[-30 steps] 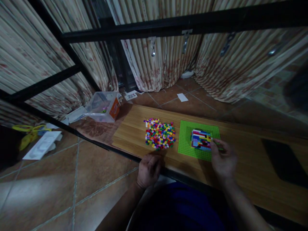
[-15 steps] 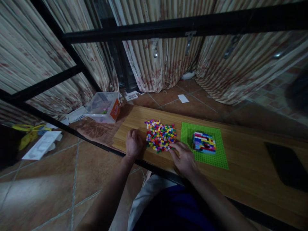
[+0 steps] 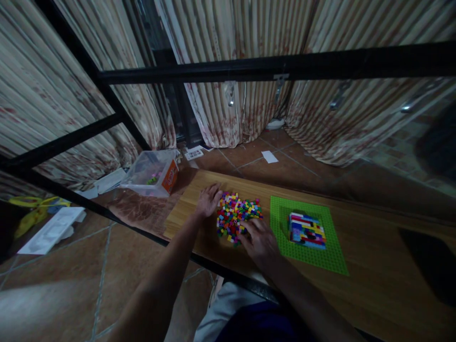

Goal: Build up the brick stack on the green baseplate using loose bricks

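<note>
Small toy building bricks in many colours form a loose pile (image 3: pixel 237 213) on the wooden board. At the pile's upper left edge lies my left hand (image 3: pixel 208 200), fingers stretched out and nothing visible in them. My right hand (image 3: pixel 259 238) reaches over the pile's lower right side. Its thumb and forefinger are apart among the bricks, and no held brick can be made out. Right of this hand, a block built of multicoloured bricks (image 3: pixel 307 231) sits on a green studded baseplate (image 3: pixel 335 256).
A clear plastic box (image 3: pixel 142 183) with an orange label and some pieces inside stands beyond the board's left end. A dark flat panel (image 3: pixel 429 261) lies on the wooden board (image 3: pixel 374 256) at right. A black metal frame (image 3: pixel 228 71) crosses before the curtains.
My left hand has opened from a curled pose and moved up and right to the pile's edge. My right hand has shifted left over the bricks. The camera view has tilted slightly up.
</note>
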A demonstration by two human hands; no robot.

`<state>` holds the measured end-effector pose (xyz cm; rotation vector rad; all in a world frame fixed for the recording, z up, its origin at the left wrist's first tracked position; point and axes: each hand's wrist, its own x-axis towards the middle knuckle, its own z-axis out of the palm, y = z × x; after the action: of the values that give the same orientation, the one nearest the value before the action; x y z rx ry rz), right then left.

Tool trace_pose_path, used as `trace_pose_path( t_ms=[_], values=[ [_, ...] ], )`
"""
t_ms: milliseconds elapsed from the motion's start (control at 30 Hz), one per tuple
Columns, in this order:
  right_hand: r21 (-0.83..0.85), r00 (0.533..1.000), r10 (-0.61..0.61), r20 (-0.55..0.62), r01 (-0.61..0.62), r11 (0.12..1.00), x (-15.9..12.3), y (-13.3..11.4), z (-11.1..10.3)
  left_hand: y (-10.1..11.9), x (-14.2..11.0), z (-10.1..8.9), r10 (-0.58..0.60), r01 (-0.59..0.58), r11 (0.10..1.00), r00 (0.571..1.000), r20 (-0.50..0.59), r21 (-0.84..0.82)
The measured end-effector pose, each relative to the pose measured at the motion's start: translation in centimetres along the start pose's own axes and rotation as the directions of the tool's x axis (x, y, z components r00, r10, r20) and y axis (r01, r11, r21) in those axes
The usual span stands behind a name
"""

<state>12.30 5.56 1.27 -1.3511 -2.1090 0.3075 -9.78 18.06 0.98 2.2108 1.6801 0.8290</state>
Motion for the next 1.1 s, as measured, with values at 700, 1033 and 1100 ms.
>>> trace_pose_path(
  t_ms=[700,1033,1100],
  values=[
    [-0.032,0.978,0.149,-0.143,-0.155,0.987,-1.5,1.2,-0.8,5.6,-1.4,1.8,0.069,-0.045,0.959,0.995,0.074,-0.281],
    [0.031,0.981,0.16,-0.105,-0.158,0.987,1.6,1.9,-1.8,3.3,-2.1,2.5,-0.293,0.105,0.571,0.953,-0.083,-0.814],
    [0.04,0.986,0.133,-0.096,-0.129,0.991,3.5,2.0,-1.8,3.1,-2.3,2.7,-0.34,0.107,0.559,0.934,-0.111,-0.822]
  ],
)
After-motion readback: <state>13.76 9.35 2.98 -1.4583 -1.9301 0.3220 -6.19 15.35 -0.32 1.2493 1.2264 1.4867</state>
